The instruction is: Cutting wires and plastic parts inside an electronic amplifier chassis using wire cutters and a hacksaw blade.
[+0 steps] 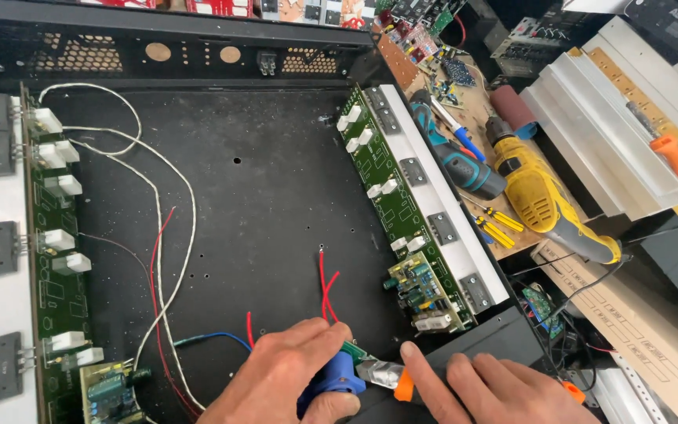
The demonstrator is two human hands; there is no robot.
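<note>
Two circuit boards (402, 196) line the black chassis (260, 180); left hand (284, 377) clamped on pliers (355, 373), right hand (504, 389) open.

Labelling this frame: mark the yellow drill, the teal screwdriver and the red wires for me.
yellow drill (539, 200): head view, on its yellow body.
teal screwdriver (464, 166): head view, on the teal grip.
red wires (324, 289): head view, on the upright strands above the left hand (292, 377).
</note>
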